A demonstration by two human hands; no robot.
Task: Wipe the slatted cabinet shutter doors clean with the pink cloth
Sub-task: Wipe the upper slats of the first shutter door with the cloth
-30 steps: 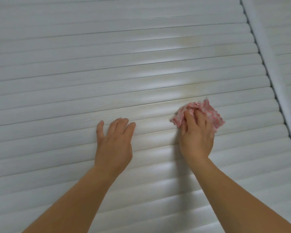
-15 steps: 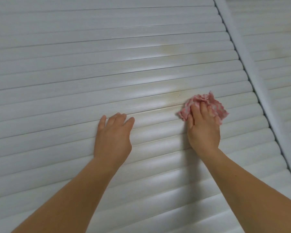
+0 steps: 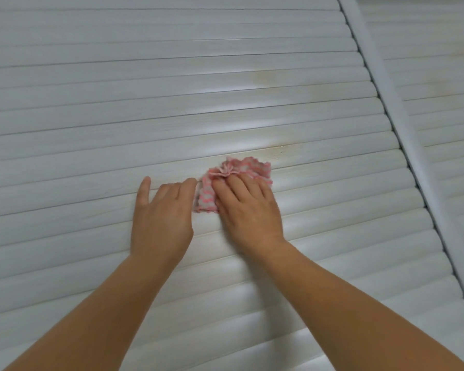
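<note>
A white slatted shutter door fills the view, its slats running left to right. My right hand presses a crumpled pink and white cloth flat against a slat near the middle, fingers spread over it. My left hand lies flat on the slats just left of the cloth, fingers straight, its fingertips next to the cloth's edge. A yellowish dirty patch shows just above and right of the cloth, and a fainter stain higher up.
A white vertical frame strip runs diagonally down the right side. Beyond it is a second slatted door.
My right hand has slid the cloth to the left along the slat, ending beside my left hand. The view has shifted so the frame strip sits further left.
</note>
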